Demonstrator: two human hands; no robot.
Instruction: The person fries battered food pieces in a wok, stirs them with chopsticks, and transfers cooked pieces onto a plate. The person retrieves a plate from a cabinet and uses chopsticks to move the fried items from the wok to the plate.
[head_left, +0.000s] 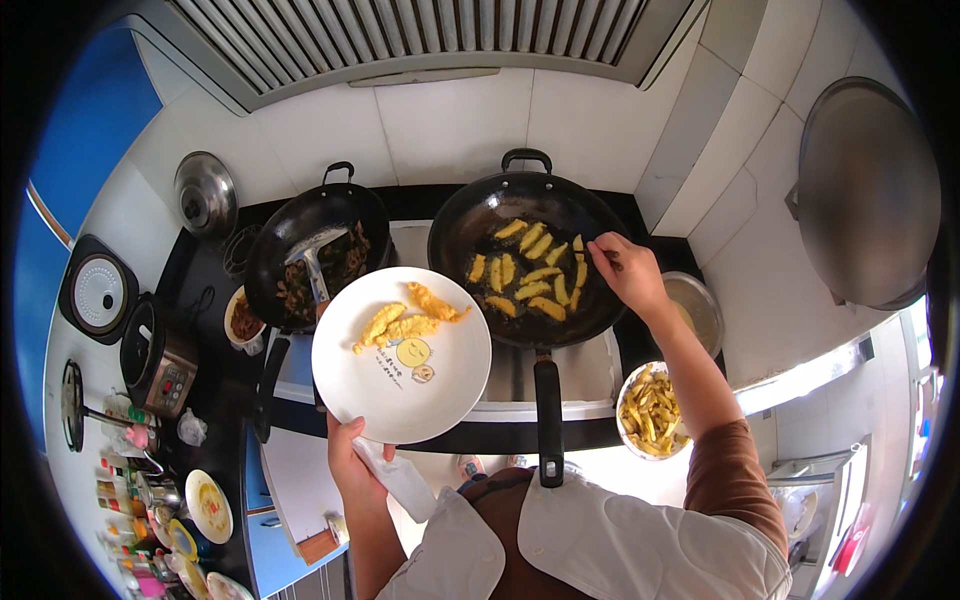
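My left hand (358, 469) grips the lower edge of a white plate (450, 382) printed with a cartoon, along with a folded white cloth or tissue (399, 476). On the plate lie several golden battered, fried pieces (409, 328). Over the right side of a black wok (480, 202), the fingertips of my right hand (628, 271) are drawn together close to a yellow strip (577, 244). Something small and dark shows by these fingers; whether they hold anything is unclear. Several more yellow battered strips (541, 271) lie apart in the wok, in a thin layer of oil.
A second wok (300, 217) holds dark cooked food and a metal spatula (315, 274). Near my right forearm are a bowl of yellow strips (649, 412) and a metal bowl (705, 300). The wok's handle (550, 420) points at me. A rice cooker (161, 360) stands left.
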